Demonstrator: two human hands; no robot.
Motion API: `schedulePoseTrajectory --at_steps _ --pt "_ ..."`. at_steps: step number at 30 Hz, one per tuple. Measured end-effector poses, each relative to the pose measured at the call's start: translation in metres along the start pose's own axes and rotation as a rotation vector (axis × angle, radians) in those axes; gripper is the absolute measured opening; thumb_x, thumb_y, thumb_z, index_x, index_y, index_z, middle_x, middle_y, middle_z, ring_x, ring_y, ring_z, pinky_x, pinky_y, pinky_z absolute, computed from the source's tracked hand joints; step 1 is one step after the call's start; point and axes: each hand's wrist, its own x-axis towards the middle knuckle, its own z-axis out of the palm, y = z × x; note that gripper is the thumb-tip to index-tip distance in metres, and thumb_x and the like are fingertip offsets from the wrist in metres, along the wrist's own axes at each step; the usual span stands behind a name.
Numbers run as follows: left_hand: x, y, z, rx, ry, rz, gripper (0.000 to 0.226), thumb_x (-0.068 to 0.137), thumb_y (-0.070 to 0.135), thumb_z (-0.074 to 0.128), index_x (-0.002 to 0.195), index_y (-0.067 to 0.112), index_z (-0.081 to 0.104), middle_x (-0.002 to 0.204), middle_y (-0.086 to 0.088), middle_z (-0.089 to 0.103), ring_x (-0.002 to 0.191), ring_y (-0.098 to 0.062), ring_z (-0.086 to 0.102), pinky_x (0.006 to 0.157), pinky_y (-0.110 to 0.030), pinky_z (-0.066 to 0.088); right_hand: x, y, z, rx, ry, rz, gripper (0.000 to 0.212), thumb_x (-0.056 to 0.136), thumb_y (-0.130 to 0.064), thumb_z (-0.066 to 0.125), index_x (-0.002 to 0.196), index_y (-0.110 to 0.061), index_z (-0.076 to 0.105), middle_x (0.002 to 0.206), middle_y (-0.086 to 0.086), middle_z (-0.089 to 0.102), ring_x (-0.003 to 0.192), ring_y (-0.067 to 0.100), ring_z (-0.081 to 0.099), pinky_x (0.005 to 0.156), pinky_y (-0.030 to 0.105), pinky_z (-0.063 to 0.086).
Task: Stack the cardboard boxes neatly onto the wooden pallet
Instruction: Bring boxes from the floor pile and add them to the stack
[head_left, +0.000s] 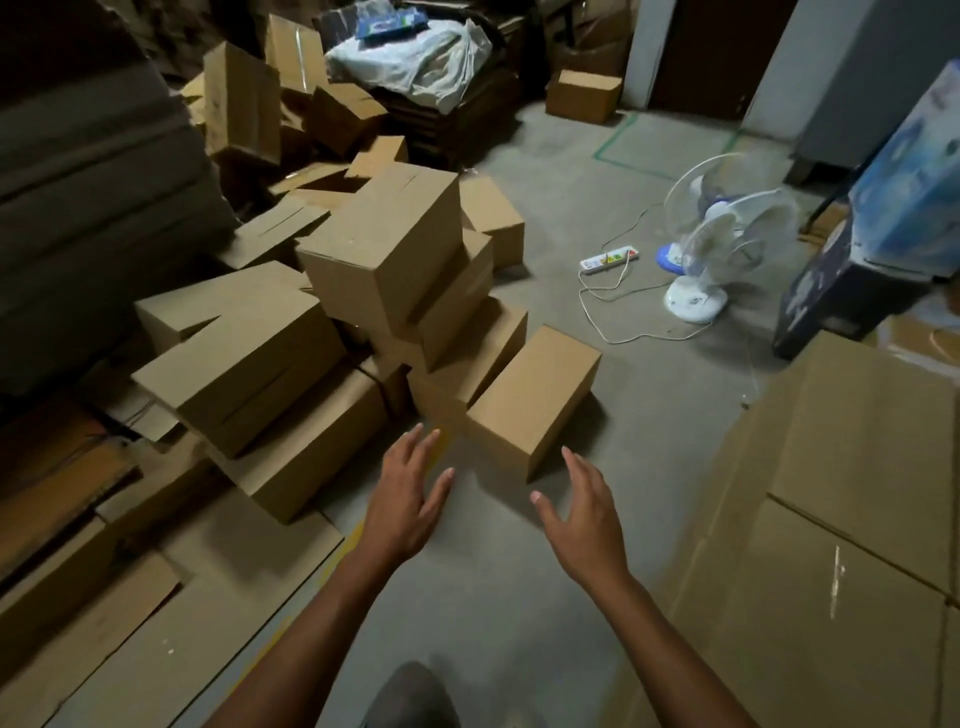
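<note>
While my left hand (410, 499) and right hand (584, 525) hang over the grey concrete floor (493, 597), fingers spread, palms turned inward, holding nothing, the nearest cardboard box (535, 400) sits on the floor just beyond them. It's plain brown, oblong, sharp-edged and closed, its long axis running away from me, angled slightly right. Its left side meets the jumbled pile of boxes (384, 260), tilted every way. Farther off, a white fan (727, 244) stands near a power strip (609, 258).
</note>
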Motion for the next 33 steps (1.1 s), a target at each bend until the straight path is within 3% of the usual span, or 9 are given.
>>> schedulePoseTrajectory --at_steps 10,15,17,20,22,24,28,31,33 --pt "0.237 -0.049 0.042 -0.04 -0.18 0.031 0.065 0.099 0.055 0.04 0.155 0.023 0.034 0.163 -0.005 0.026 0.15 -0.021 0.022 0.12 -0.046 0.028 0.207 0.007 0.026 -0.001 0.035 0.173 0.073 0.097 -0.041 0.062 0.158 -0.025 0.025 0.162 0.002 0.028 0.147 0.021 0.031 0.112 0.034 0.036" --pt "0.355 -0.082 0.065 -0.299 -0.312 -0.238 0.051 0.104 0.04 0.047 0.15 0.017 0.042 0.155 -0.009 0.041 0.14 -0.023 0.04 0.114 -0.044 0.035 0.306 0.016 0.046 0.111 0.074 0.466 0.069 0.098 -0.035 0.064 0.156 -0.02 0.031 0.159 0.008 0.036 0.142 0.026 0.039 0.112 0.038 0.037" --pt "0.4 -0.097 0.074 -0.409 -0.374 -0.369 0.051 0.103 0.046 0.045 0.145 0.016 0.048 0.15 -0.01 0.047 0.136 -0.024 0.046 0.111 -0.043 0.038 0.341 0.022 0.053 0.125 0.066 0.546 0.067 0.098 -0.035 0.063 0.155 -0.018 0.033 0.157 0.01 0.039 0.141 0.027 0.041 0.111 0.037 0.037" --pt "0.459 -0.121 0.099 -0.556 -0.425 -0.562 0.046 0.101 0.058 0.041 0.122 0.023 0.061 0.134 -0.012 0.057 0.123 -0.025 0.054 0.106 -0.046 0.042 0.385 0.042 0.069 0.119 0.051 0.628 0.064 0.099 -0.033 0.062 0.154 -0.016 0.035 0.155 0.011 0.041 0.139 0.028 0.043 0.11 0.036 0.038" --pt "0.49 -0.139 0.124 -0.604 -0.433 -0.623 0.047 0.104 0.053 0.036 0.133 0.022 0.056 0.14 -0.008 0.054 0.13 -0.026 0.051 0.11 -0.049 0.04 0.409 0.058 0.086 0.126 0.027 0.664 0.064 0.099 -0.032 0.062 0.155 -0.016 0.034 0.155 0.009 0.042 0.139 0.027 0.044 0.111 0.036 0.038" --pt "0.515 -0.159 0.159 -0.592 -0.454 -0.66 0.054 0.105 0.051 0.034 0.143 0.016 0.049 0.144 -0.009 0.051 0.133 -0.027 0.048 0.11 -0.048 0.039 0.434 0.084 0.108 0.139 -0.014 0.692 0.065 0.099 -0.032 0.062 0.155 -0.019 0.033 0.154 0.008 0.045 0.137 0.026 0.047 0.109 0.035 0.04" --pt "0.547 -0.203 0.24 -0.544 -0.515 -0.696 0.053 0.106 0.048 0.035 0.144 0.014 0.049 0.143 -0.008 0.052 0.133 -0.027 0.047 0.108 -0.045 0.038 0.481 0.154 0.167 0.103 -0.211 0.652 0.07 0.099 -0.032 0.061 0.158 -0.017 0.026 0.157 0.004 0.039 0.14 0.023 0.043 0.108 0.028 0.036" --pt "0.556 -0.242 0.306 -0.45 -0.572 -0.63 0.034 0.107 0.04 0.036 0.124 0.023 0.06 0.124 0.001 0.062 0.123 -0.023 0.052 0.099 -0.035 0.044 0.51 0.215 0.216 0.03 -0.362 0.605 0.074 0.101 -0.034 0.058 0.16 -0.013 0.018 0.166 0.005 0.023 0.15 0.022 0.027 0.118 0.027 0.024" --pt "0.557 -0.269 0.349 -0.282 -0.64 -0.497 0.038 0.105 0.043 0.042 0.131 0.02 0.058 0.133 -0.005 0.061 0.126 -0.023 0.052 0.101 -0.034 0.043 0.522 0.253 0.245 -0.033 -0.431 0.574 0.073 0.102 -0.034 0.055 0.16 -0.013 0.017 0.168 0.007 0.015 0.152 0.022 0.021 0.121 0.028 0.02"
